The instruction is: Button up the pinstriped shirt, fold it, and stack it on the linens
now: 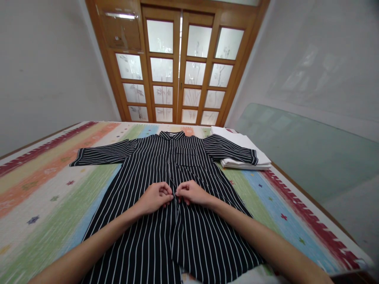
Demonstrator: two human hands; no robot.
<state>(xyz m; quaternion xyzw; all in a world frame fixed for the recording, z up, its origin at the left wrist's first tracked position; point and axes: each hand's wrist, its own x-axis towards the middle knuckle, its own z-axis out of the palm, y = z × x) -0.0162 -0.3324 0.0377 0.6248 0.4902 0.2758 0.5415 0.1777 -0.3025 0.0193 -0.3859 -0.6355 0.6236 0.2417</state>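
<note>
A black shirt with white stripes (pixel 148 169) lies spread out face up, its collar away from me and its sleeves out to both sides. Along the front opening, about mid-shirt, my left hand (pixel 158 196) pinches the fabric with thumb and fingers together. Close beside it, my right hand (pixel 191 192) is closed in a pinch on the other side of the same opening. Below my hands the two front edges hang apart near the hem. Any button between my fingertips is too small to make out.
Under the shirt is a colourful striped cloth (pixel 38 201) covering the table. Folded white cloth (pixel 245 146) lies at the back right, partly under the right sleeve. A greenish glass panel (pixel 304 146) leans against the right wall. Wooden doors with glass panes (pixel 180 67) stand behind.
</note>
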